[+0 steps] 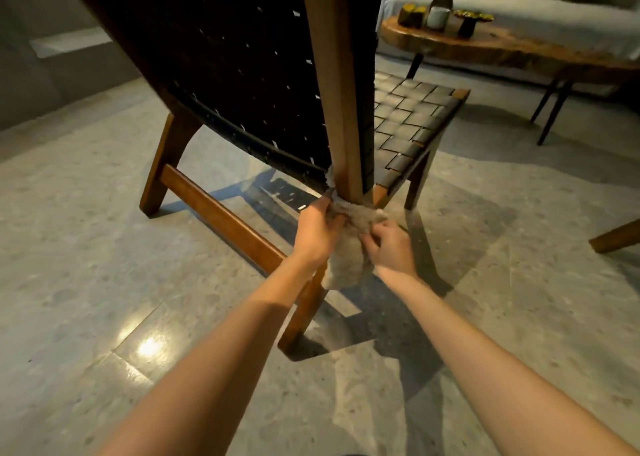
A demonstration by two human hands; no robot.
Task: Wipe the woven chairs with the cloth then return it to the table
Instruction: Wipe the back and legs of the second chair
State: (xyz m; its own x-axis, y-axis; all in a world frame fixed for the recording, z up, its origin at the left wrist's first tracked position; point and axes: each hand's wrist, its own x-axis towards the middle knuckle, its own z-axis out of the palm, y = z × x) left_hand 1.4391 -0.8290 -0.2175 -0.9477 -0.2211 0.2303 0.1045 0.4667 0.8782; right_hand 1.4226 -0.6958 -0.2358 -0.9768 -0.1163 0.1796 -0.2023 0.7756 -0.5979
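Both hands grip the fluffy beige cloth (pixel 344 265): left hand (pixel 320 228) and right hand (pixel 388 247) each curl on one side, with the cloth wrapped round the wooden back post (pixel 341 109) of the woven chair (pixel 225 74), low down near the rear leg. Step looks like frame wiping; best to pull the wrap snug, slide it the post's full length, then cover the weave and seat (pixel 408 119). Table (pixel 485 48) is well apart beyond the chair, return not yet due.
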